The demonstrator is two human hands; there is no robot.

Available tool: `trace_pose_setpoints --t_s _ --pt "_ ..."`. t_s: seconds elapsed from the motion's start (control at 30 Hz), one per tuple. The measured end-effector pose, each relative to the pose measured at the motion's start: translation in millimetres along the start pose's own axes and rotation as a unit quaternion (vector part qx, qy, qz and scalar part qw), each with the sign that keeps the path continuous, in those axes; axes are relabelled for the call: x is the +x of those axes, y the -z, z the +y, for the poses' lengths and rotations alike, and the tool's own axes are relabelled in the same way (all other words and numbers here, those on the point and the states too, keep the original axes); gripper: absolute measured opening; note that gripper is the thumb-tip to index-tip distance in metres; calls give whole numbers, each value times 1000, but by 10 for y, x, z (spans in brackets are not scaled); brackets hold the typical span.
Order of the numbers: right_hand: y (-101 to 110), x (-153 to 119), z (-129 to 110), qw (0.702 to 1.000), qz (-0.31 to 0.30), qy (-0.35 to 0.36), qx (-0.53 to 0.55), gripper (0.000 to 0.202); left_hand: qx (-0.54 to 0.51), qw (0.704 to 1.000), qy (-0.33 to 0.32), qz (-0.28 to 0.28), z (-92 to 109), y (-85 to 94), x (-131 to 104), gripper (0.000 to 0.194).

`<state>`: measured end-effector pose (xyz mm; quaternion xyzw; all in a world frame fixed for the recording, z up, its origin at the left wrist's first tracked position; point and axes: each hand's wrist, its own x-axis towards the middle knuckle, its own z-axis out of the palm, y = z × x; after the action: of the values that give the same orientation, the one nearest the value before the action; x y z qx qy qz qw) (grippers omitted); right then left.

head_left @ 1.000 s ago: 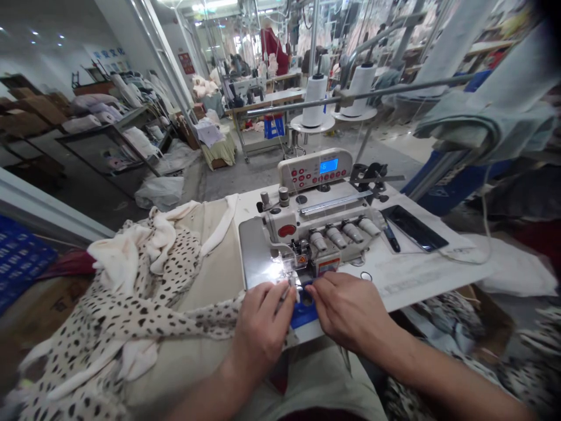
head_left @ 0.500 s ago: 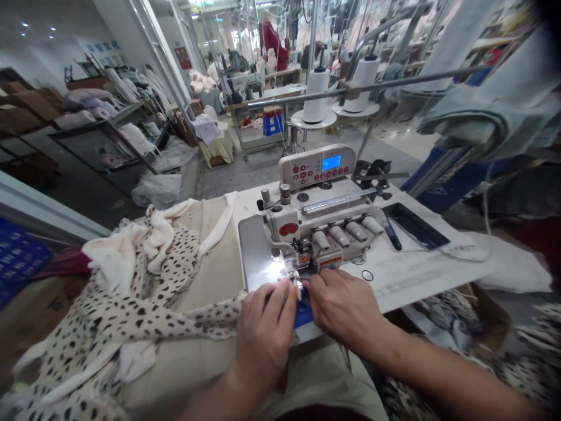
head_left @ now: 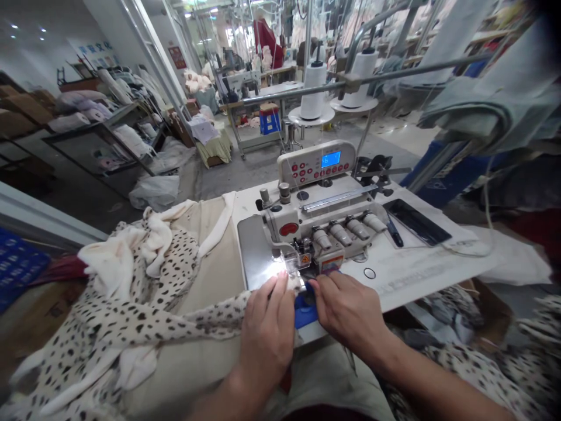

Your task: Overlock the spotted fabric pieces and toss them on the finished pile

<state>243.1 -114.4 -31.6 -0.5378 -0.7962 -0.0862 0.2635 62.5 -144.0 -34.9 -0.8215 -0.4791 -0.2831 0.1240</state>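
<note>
Soft, black-spotted cloth (head_left: 162, 327) bunched from lower left to middle, left hand (head_left: 268, 336) over its narrow end, cannot tell if pinching, right hand (head_left: 348, 304) with fingers pressed together, hard white sewing machine (head_left: 315, 219) at center, smooth worktop (head_left: 397, 275)

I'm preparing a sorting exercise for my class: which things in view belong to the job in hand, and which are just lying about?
Job in hand, it seems:
overlock sewing machine
black-spotted cream fabric, with the left hand on it
right hand, near the needle area
white thread cones behind the machine

Lying about, apparently:
black smartphone
dark pen-like tool beside it
blue stool on the floor
</note>
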Motion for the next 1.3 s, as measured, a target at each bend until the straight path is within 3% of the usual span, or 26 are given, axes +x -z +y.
trace_pose_setpoints --t_s 0.3,0.43,0.6,0.8,0.97,1.1,1.2,1.3 --pt "30 -356 34 996 -4 -25 90 34 -50 998 -34 21 -101 112 47 37" --pt "128 -406 101 990 27 -22 134 27 -79 997 9 10 -142 133 146 33" --pt "200 -496 152 983 42 -25 175 18 -105 992 62 -18 -266 99 319 13" --pt "173 -575 139 975 42 -26 218 15 -70 988 126 -61 -450 36 534 19" --pt "41 -527 31 937 42 -37 344 9 -65 988 123 -69 -472 113 469 13" --pt "-190 -473 -193 908 23 -83 410 21 -61 988 121 -72 -431 230 309 14" --pt "-330 -420 -363 888 25 -111 445 12 -63 988 113 -80 -410 290 228 15" --pt "-391 -343 -484 865 -10 -154 478 15 -53 989 105 -91 -379 346 197 15"
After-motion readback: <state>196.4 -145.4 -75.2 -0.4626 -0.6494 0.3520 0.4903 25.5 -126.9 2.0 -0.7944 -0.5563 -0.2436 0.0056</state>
